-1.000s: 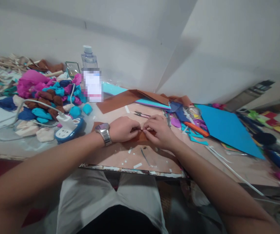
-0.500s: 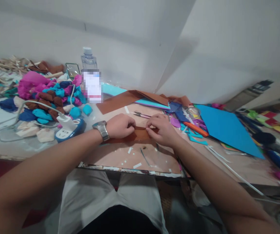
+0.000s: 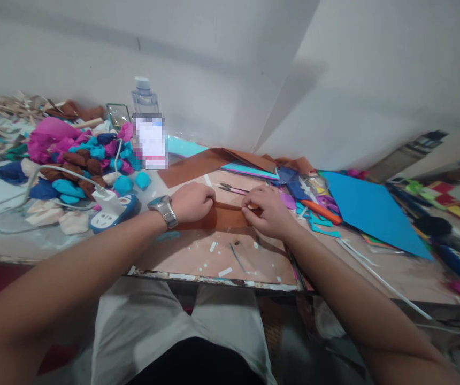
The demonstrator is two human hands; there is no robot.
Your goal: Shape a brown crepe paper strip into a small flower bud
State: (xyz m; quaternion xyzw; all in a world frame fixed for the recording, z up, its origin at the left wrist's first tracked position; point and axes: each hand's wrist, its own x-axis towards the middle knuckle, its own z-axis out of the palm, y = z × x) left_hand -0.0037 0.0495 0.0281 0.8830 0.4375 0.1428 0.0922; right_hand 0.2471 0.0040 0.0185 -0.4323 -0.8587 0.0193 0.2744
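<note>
A strip of brown paper (image 3: 227,217) lies across the table in front of me, its far edge folded or raised. My left hand (image 3: 193,202), with a metal watch at the wrist, is closed on the strip's left part, fingers curled. At its right end my right hand (image 3: 266,210) pinches the same edge between thumb and fingers. Just beyond the strip lies a thin dark-tipped tool (image 3: 234,189), partly hidden by my right hand. A larger sheet of brown paper (image 3: 192,167) rests behind it.
Crumpled coloured paper balls (image 3: 81,155) and a blue-and-white power strip (image 3: 113,211) sit to the left, near a bottle (image 3: 145,96) and a phone (image 3: 150,141). To the right are an orange cutter (image 3: 321,212), a blue sheet (image 3: 374,211) and white strips (image 3: 386,278).
My left hand has slid slightly left along the brown strip, baring more of it between the hands. My right hand stays almost where it was.
</note>
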